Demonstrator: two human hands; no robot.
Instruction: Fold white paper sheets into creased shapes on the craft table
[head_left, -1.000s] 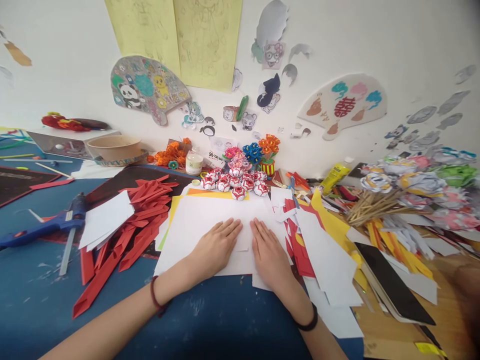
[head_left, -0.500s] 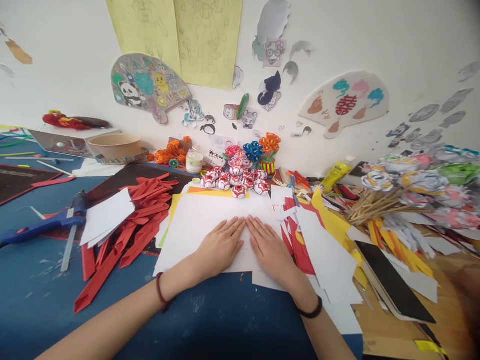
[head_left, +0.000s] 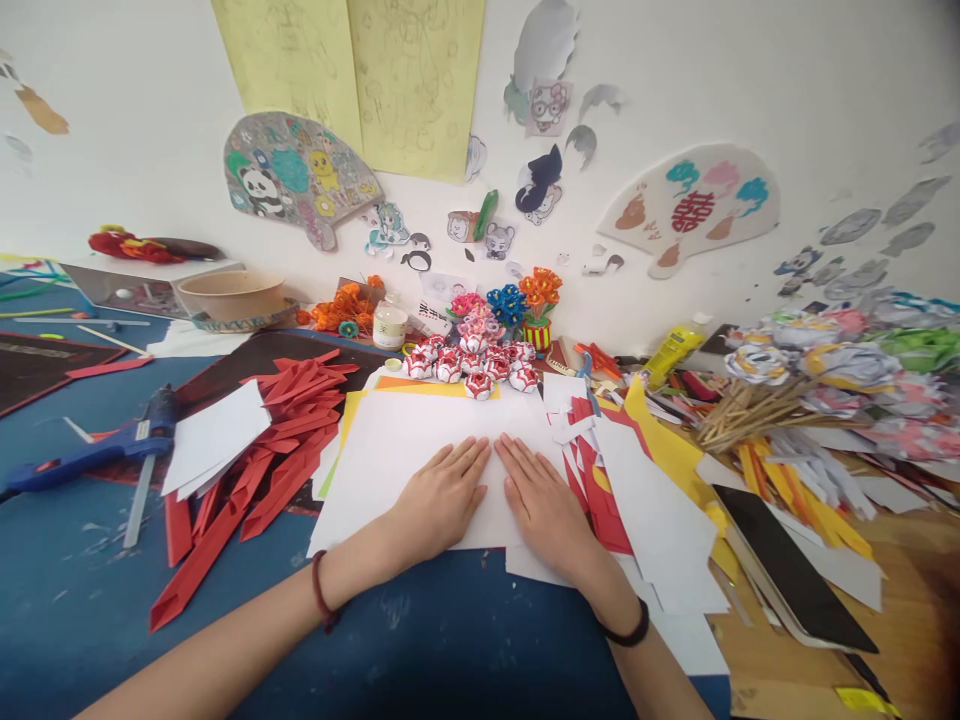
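Both of my hands lie flat, palms down, on a white sheet of paper [head_left: 405, 440] in the middle of the blue table [head_left: 450, 650]. My left hand [head_left: 442, 495] and my right hand [head_left: 544, 505] almost touch at the fingertips, with fingers stretched and pressed on the paper. Neither hand holds anything. A small white paper piece sits between and under them. Yellow and orange sheets [head_left: 420, 386] peek out from beneath the white sheet.
Folded red paper strips [head_left: 262, 460] and a blue glue gun [head_left: 90, 455] lie to the left. Red-and-white paper flowers [head_left: 469, 362] sit behind the sheet. To the right are white, red and yellow scraps [head_left: 645, 500], a black tablet [head_left: 795, 570] and paper flowers on sticks [head_left: 825, 380].
My hands came closer together, so the fingertips nearly meet, and slid slightly forward on the sheet. Nothing else has moved.
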